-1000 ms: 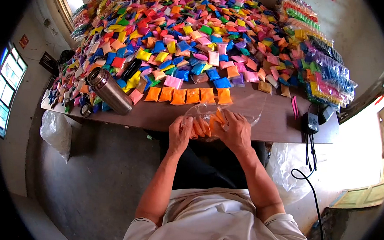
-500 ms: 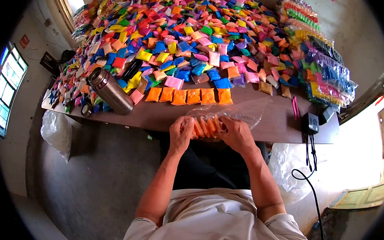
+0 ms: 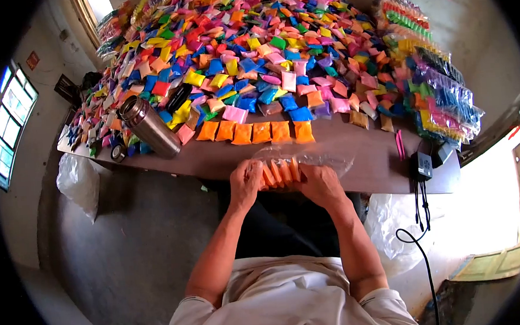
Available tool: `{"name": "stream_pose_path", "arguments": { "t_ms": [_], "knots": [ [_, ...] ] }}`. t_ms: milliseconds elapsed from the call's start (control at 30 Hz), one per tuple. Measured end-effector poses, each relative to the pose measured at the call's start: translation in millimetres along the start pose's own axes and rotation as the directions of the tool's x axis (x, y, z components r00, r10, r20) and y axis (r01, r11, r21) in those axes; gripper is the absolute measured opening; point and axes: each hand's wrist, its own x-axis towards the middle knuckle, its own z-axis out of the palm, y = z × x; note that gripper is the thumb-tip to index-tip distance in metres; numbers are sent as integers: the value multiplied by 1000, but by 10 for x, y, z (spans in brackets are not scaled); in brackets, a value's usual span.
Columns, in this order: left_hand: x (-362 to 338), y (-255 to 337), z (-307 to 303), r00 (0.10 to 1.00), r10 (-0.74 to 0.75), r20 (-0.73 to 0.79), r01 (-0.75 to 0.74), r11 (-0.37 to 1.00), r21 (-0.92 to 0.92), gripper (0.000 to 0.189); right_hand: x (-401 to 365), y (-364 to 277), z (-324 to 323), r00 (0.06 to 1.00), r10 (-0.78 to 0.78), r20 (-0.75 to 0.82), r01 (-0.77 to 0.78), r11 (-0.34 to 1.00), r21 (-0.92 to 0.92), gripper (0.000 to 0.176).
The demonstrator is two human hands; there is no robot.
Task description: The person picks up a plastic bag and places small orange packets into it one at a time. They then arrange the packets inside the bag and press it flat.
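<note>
My left hand (image 3: 247, 179) and my right hand (image 3: 321, 183) are closed on the two ends of a row of orange packets (image 3: 281, 172), held on edge side by side above the table's front edge. A clear plastic bag (image 3: 333, 161) lies around the packets and spreads out beyond my right hand. Just behind my hands, several flat orange packets (image 3: 242, 134) lie in a line on the brown table (image 3: 213, 158).
Behind the line rises a large heap of colourful packets (image 3: 236, 52). A steel flask (image 3: 150, 127) stands at the left, its lid (image 3: 118, 153) nearby. Bagged packets (image 3: 444, 94) are stacked at the right, near pink strips (image 3: 399, 144) and a black device (image 3: 421, 166) with cables.
The loose part of the clear bag has sunk and drawn in closer to my right hand. Both hands keep nearly the same place and hold.
</note>
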Motion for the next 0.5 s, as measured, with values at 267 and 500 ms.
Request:
{"name": "stream_pose_path", "arguments": {
  "t_ms": [267, 500],
  "knots": [
    [15, -64, -15, 993, 115, -16, -113, 990, 85, 30, -60, -321, -858, 959, 44, -280, 46, 950, 309, 15],
    [40, -130, 19, 976, 215, -44, -212, 975, 65, 27, 879, 189, -892, 896, 115, -429, -69, 990, 123, 18]
  ]
}}
